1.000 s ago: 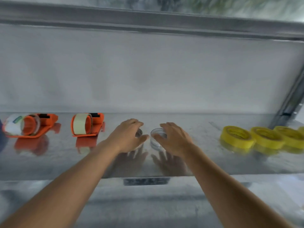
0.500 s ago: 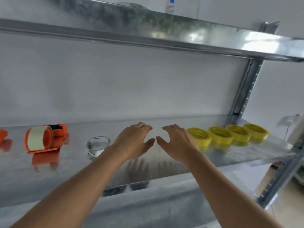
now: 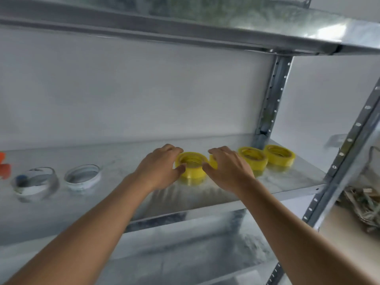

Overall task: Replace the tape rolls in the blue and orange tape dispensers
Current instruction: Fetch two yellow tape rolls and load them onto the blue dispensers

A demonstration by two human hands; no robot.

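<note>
- Yellow tape rolls lie flat in a row on the metal shelf (image 3: 287, 182); the nearest yellow roll (image 3: 190, 165) sits between both hands, a second one (image 3: 213, 161) is mostly hidden behind the right hand, and two more (image 3: 253, 158) (image 3: 279, 154) rest further right, near the upright post.
- Left hand (image 3: 159, 167) reaches the nearest roll with fingers spread loosely; the thumb touches its front wall and the fingertips come over its left rim. It does not clamp the roll yet, as far as I can see.
- Right hand (image 3: 227, 168) is also spread, palm down, with the thumb just beside the right rim of the same roll. It holds nothing.
- Two used, nearly empty clear rolls (image 3: 35, 181) (image 3: 82, 176) stand on the left part of the shelf, well apart from the hands.
- Only a small orange piece of a dispenser (image 3: 3, 165) shows at the left edge; the blue dispenser is not in view.
- My judgement: the old rolls seem to be already out, and taking the fresh rolls is only starting. Loading them into both dispensers is still left.
</note>
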